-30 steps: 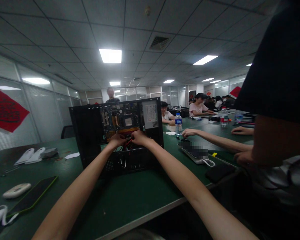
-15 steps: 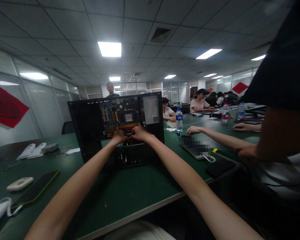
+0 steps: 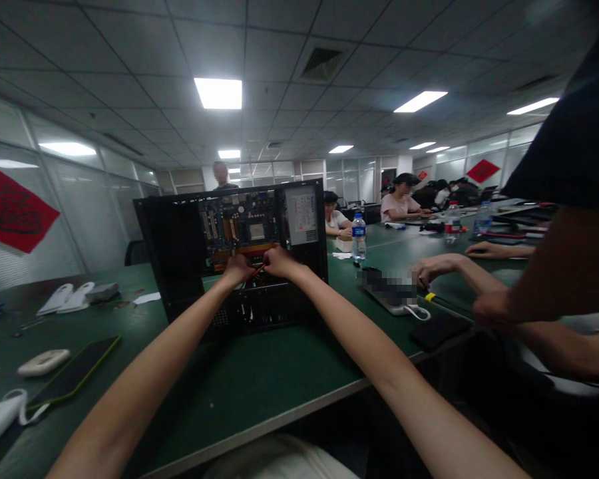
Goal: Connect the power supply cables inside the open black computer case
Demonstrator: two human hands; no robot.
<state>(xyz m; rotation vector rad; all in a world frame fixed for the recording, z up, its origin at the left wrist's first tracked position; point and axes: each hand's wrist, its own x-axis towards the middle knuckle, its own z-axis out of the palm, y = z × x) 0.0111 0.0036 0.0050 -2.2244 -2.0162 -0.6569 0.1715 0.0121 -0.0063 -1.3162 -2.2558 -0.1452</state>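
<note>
Inside the open case (image 3: 177, 266), which stands upright on the table (image 3: 259, 379), the left hand (image 3: 238, 268) and right hand (image 3: 278, 261) meet just below the board (image 3: 239, 229). Both sets of fingers (image 3: 245, 266) are curled closed and seem to pinch a red wire (image 3: 256, 271) that runs between the fingertips of the two hands. Its plug end is too small to make out.

Doing this well, I judge, means gripping the wire close to its end rather than along its length. One hand should act as a steady guide while the other does the fine work. Any push or pull should go straight, in line with the socket, so that no pin bends. Since the case stands on edge, pressure from the fingers should be light, or it may tip away.

As a container, the case holds the board just above the fingers and a grey power unit (image 3: 301, 216) up and to the right of them. A dark bay with loose cables lies right beneath them. Well to the right of the fingers a bottle (image 3: 358, 237) stands on the table; how full it is I cannot tell.
</note>
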